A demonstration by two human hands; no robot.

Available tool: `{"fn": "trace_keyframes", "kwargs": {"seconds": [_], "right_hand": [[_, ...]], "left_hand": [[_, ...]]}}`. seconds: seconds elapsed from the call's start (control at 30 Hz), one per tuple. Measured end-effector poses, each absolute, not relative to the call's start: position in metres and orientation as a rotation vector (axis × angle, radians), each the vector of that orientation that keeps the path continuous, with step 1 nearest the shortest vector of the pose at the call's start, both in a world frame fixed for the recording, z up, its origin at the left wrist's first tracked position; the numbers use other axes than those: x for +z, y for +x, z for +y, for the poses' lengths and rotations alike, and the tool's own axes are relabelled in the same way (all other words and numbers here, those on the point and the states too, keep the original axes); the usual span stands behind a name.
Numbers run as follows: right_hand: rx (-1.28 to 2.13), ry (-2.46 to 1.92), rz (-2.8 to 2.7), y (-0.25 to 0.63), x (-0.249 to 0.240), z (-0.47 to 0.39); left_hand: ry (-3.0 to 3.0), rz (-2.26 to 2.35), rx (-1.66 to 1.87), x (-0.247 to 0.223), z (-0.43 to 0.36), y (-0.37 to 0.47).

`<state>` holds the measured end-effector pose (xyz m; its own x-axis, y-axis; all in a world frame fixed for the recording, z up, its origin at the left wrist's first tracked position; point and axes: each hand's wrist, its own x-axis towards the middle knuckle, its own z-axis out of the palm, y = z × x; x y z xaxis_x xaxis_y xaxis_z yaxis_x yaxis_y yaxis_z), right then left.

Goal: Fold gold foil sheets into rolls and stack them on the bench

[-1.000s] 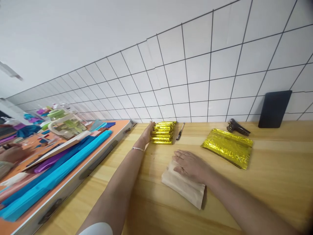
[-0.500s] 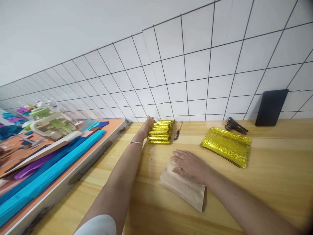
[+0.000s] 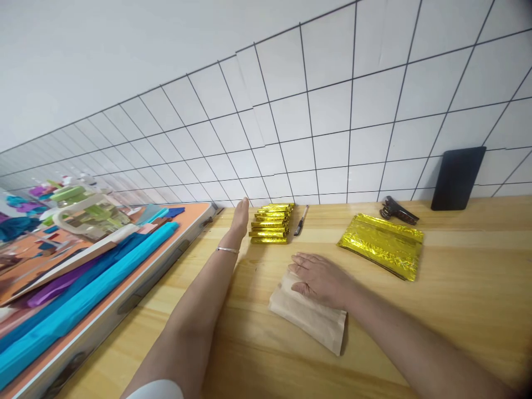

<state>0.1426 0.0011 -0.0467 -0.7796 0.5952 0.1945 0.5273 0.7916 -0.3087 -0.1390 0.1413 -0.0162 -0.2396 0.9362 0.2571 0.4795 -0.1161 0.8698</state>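
At the left end of several gold foil rolls (image 3: pixel 270 224), my left hand (image 3: pixel 240 219) stands on edge with its fingers stretched out, a small gap between it and the rolls. A bracelet (image 3: pixel 228 250) circles that wrist. My right hand (image 3: pixel 318 280) lies flat with fingers spread over the upper part of a brown paper bag (image 3: pixel 310 316), covering some of it. A pen (image 3: pixel 301 220) lies just right of the rolls. Farther right rests a flat stack of gold foil packets (image 3: pixel 382 246).
A black hair clip (image 3: pixel 398 210) lies behind the foil packets. Leaning on the tiled wall (image 3: pixel 328 111) is a dark phone-like slab (image 3: pixel 458 178). On the left, an orange-topped board (image 3: pixel 199 213) holds blue and purple paper rolls and a green-lidded jug (image 3: pixel 89 213).
My left hand has drawn slightly left, away from the gold rolls, which are now less tightly lined up. My right hand stays on the paper bag. The view has shifted a little.
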Motion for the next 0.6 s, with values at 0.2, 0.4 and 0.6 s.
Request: {"fn": "trace_keyframes", "kwargs": {"seconds": [0.2, 0.4, 0.6], "right_hand": [[0.307, -0.827, -2.687, 0.143, -0.048, 0.001], [0.284, -0.816, -2.672, 0.143, -0.046, -0.002], [0.273, -0.834, -2.672, 0.144, -0.046, -0.002]], "left_hand": [[2.223, 1.529, 1.071, -0.020, 0.078, -0.076], [2.585, 1.449, 0.655, -0.042, 0.066, -0.007], [2.669, 1.342, 0.464, -0.048, 0.087, 0.005]]}}
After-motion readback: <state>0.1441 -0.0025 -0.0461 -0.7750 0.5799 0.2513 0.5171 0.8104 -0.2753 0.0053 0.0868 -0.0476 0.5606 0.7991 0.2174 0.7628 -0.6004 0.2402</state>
